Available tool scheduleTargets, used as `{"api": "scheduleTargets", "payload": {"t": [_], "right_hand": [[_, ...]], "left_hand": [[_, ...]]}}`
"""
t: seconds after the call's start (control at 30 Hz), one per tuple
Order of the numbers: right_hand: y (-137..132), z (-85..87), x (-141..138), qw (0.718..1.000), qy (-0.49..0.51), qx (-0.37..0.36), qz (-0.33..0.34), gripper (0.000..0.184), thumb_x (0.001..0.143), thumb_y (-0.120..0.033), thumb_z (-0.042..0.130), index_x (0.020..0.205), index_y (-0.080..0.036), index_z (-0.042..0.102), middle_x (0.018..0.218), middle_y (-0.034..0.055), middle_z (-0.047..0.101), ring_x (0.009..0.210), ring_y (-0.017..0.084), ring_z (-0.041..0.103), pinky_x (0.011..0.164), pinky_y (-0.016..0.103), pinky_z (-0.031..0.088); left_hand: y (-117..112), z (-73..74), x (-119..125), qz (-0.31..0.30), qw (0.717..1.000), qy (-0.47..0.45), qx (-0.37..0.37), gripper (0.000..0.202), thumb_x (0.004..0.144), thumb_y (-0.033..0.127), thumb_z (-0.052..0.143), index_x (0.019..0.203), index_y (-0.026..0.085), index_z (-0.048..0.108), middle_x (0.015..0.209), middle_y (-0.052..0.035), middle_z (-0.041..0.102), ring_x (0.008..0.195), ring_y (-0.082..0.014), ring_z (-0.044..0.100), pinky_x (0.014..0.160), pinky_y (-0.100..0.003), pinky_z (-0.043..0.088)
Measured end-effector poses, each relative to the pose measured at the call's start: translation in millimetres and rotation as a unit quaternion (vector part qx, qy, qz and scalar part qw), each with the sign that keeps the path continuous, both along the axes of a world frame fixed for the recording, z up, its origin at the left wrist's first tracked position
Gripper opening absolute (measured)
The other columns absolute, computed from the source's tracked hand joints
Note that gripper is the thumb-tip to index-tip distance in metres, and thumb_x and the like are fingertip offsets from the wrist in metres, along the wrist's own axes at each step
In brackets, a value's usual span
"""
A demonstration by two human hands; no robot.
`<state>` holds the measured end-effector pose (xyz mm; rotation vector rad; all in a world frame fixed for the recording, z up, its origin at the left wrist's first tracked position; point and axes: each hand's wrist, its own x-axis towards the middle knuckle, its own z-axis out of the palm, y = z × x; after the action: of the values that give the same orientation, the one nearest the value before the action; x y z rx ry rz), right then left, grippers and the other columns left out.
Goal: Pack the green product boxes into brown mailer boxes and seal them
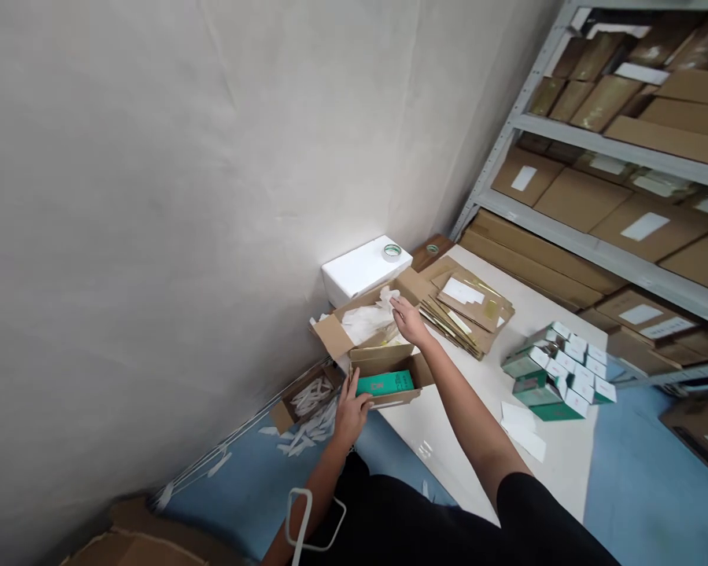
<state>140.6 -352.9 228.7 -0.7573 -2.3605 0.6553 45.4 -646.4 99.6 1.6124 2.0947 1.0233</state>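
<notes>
A small open cardboard box (389, 362) stands at the near edge of the white table, with a green carton (386, 383) lying inside it. My left hand (349, 410) grips the left end of this box, fingers at its wall and rim. Just behind is a larger open cardboard box (333, 336) holding crumpled white packing paper (363, 322). Over its right side, my right hand (408, 321) has its fingers closed on a piece of that paper, lifted above the rim.
Flattened cardboard (469, 303) lies stacked behind the boxes. Several green and white cartons (566, 373) stand on the table's right, near white paper sheets (522, 431). A tape roll (392, 251) rests on a white box (359, 269). Paper scraps (312, 428) litter the floor; shelves (602, 244) hold boxes.
</notes>
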Motion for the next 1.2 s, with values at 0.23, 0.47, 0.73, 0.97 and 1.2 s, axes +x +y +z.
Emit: {"api": "scheduleTargets", "payload": {"t": [0.23, 0.47, 0.73, 0.97, 1.2], "right_hand": [[-42, 51.9, 130, 0.995, 0.079, 0.019, -0.049, 0.044, 0.107, -0.032, 0.040, 0.139, -0.024, 0.070, 0.137, 0.0120, 0.069, 0.130, 0.027, 0.063, 0.115, 0.046, 0.050], [-106, 60.9, 251, 0.978, 0.148, 0.025, -0.144, 0.038, 0.106, -0.035, 0.047, 0.129, -0.024, 0.074, 0.128, 0.0129, 0.072, 0.122, 0.027, 0.067, 0.108, 0.044, 0.053], [-186, 76.9, 369, 0.949, 0.186, 0.008, -0.256, 0.029, 0.104, -0.036, 0.054, 0.119, -0.027, 0.077, 0.118, 0.0100, 0.075, 0.112, 0.028, 0.070, 0.101, 0.046, 0.057], [-197, 36.1, 387, 0.932, 0.150, -0.057, -0.324, 0.034, 0.103, -0.039, 0.056, 0.128, -0.025, 0.075, 0.123, 0.0114, 0.074, 0.113, 0.026, 0.070, 0.095, 0.041, 0.062], [-163, -80.3, 347, 0.909, 0.006, -0.174, -0.378, 0.057, 0.101, -0.034, 0.051, 0.155, -0.018, 0.054, 0.159, 0.0161, 0.052, 0.149, 0.032, 0.048, 0.116, 0.052, 0.049]], "left_hand": [[23, -0.3, 58, -0.026, 0.999, 0.000, 0.028, 0.023, 0.098, 0.031, 0.059, 0.093, 0.022, 0.080, 0.174, -0.0038, 0.029, 0.158, -0.0428, 0.030, 0.119, -0.065, 0.043], [35, -4.7, 110, -0.079, 0.996, -0.004, 0.042, 0.028, 0.099, 0.041, 0.059, 0.094, 0.022, 0.080, 0.174, -0.0053, 0.030, 0.157, -0.0423, 0.032, 0.121, -0.064, 0.041], [71, -26.2, 171, -0.141, 0.990, -0.016, 0.015, 0.017, 0.092, 0.029, 0.064, 0.089, 0.022, 0.079, 0.174, -0.0046, 0.031, 0.156, -0.0423, 0.034, 0.122, -0.062, 0.041], [110, -43.5, 196, -0.250, 0.968, -0.022, 0.015, 0.019, 0.095, 0.031, 0.063, 0.092, 0.022, 0.080, 0.174, -0.0049, 0.030, 0.157, -0.0384, 0.035, 0.125, -0.058, 0.039], [145, -65.8, 206, -0.350, 0.935, -0.056, -0.028, 0.019, 0.095, 0.025, 0.063, 0.098, 0.020, 0.081, 0.177, -0.0029, 0.022, 0.161, -0.0370, 0.023, 0.127, -0.055, 0.036]]}}
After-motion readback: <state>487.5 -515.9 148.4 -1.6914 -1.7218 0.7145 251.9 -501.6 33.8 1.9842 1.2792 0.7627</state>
